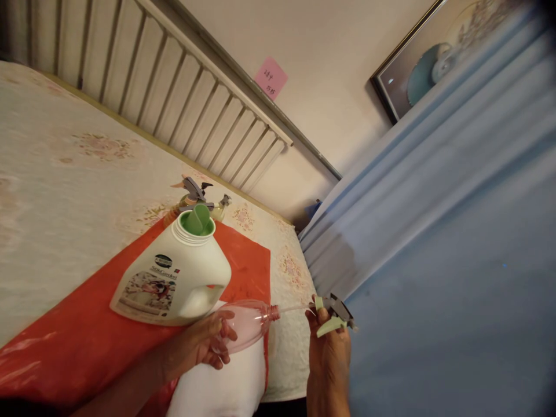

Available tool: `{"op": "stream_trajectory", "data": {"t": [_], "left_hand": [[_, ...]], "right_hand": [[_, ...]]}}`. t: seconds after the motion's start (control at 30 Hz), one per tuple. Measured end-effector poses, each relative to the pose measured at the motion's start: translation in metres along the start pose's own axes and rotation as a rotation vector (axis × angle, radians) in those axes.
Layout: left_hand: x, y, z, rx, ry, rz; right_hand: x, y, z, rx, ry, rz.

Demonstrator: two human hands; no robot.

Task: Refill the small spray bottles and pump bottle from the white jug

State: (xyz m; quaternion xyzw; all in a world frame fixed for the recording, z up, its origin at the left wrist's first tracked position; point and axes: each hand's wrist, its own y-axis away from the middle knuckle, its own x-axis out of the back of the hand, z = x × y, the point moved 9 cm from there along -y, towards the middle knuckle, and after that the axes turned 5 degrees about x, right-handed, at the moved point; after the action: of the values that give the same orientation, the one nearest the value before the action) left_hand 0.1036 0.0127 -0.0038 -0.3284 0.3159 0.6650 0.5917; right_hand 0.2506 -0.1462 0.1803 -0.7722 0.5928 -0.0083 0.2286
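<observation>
My left hand (204, 344) grips a clear pinkish spray bottle (247, 323) lying on its side, neck pointing right. My right hand (328, 353) holds the green and grey trigger sprayer head (332, 315), pulled away from the neck, with its thin tube (293, 308) still reaching into the bottle's mouth. Just behind my left hand stands a large white detergent jug (174, 278), uncapped, showing a green pour spout (197, 220). Two more spray bottles (197, 197) stand behind the jug.
A red plastic sheet (65, 341) covers part of a floral bedspread (65, 174). A white cloth (221, 388) lies under my left hand. A slatted headboard (174, 87), a pink sticky note (270, 77), a framed picture (417, 69) and a blue curtain (456, 231) at right.
</observation>
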Motion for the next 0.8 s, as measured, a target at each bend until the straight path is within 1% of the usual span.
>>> {"op": "stream_trajectory", "data": {"t": [0.13,0.27,0.33,0.47,0.6,0.67,0.7,0.77,0.8], "left_hand": [[0.003,-0.002,-0.003,0.008,-0.006,-0.003],[0.001,-0.001,-0.002,0.003,-0.015,-0.002],[0.0,0.001,-0.001,0.0,-0.022,0.002],[0.0,0.002,-0.001,0.002,-0.026,-0.004],[0.0,0.0,-0.006,0.033,-0.025,-0.041],[-0.003,0.0,-0.008,0.056,-0.046,-0.073],[-0.005,0.001,-0.009,0.064,-0.056,-0.089],[-0.01,0.003,-0.009,0.073,-0.067,-0.111],[-0.012,0.005,-0.008,0.076,-0.066,-0.118]], "right_hand": [[0.003,-0.005,-0.008,0.024,0.016,0.004],[0.007,-0.015,-0.019,0.097,0.045,-0.018],[0.011,-0.021,-0.022,0.105,0.014,-0.008],[0.026,-0.033,-0.026,0.066,-0.094,0.069],[0.043,-0.043,-0.035,0.127,-0.083,0.182],[0.045,-0.049,-0.032,0.148,-0.051,0.192],[0.042,-0.052,-0.026,0.143,-0.019,0.169],[0.029,-0.058,-0.01,0.11,0.066,0.092],[0.019,-0.061,0.0,0.099,0.135,0.024]]}}
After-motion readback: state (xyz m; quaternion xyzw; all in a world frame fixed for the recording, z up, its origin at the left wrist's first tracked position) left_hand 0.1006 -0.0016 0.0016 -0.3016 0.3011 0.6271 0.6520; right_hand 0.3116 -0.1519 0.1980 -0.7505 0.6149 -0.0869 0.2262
